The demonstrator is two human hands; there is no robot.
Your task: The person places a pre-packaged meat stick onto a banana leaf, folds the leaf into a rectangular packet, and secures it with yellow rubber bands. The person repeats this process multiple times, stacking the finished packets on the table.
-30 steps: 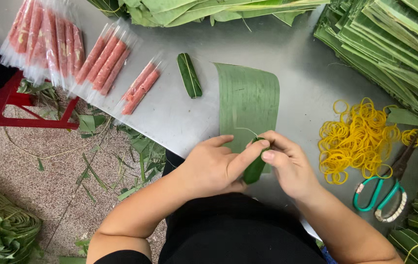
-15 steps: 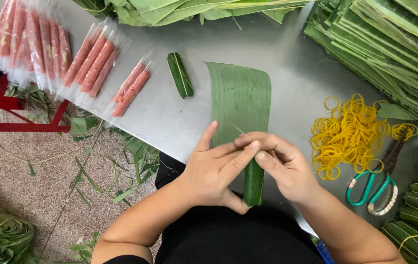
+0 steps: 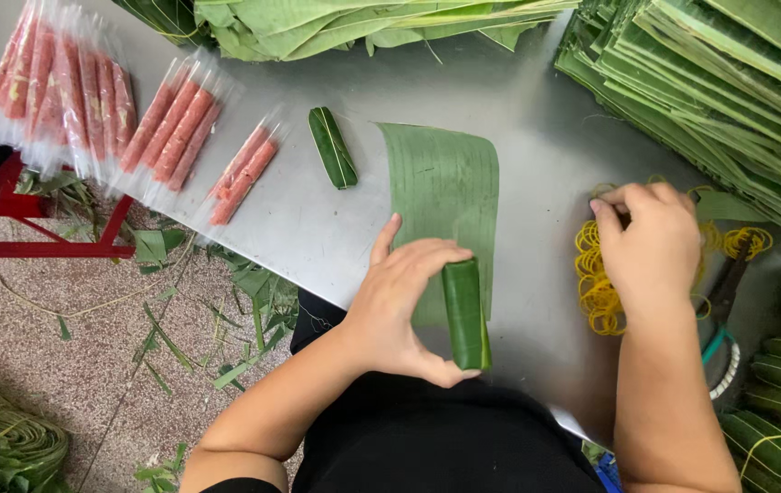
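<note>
At far left of the steel table (image 3: 537, 164), clear packets of pink sausage sticks (image 3: 107, 110) lie fanned out, within reach for wrapping. 1 finished leaf-wrapped roll (image 3: 333, 146) sits just beside them. Next, a flat banana-leaf sheet (image 3: 445, 187) lies spread, its near end curled into the rolled leaf bundle (image 3: 466, 312). Left hand (image 3: 404, 306) is clamped around that bundle, thumb under, pinning it so the wrap cannot unroll. Right hand (image 3: 651, 242), well apart, rests fingers-down on the yellow rubber bands (image 3: 596, 288); grip on a band cannot be told. Stacked folded leaves (image 3: 728, 91) fill the far right.
</note>
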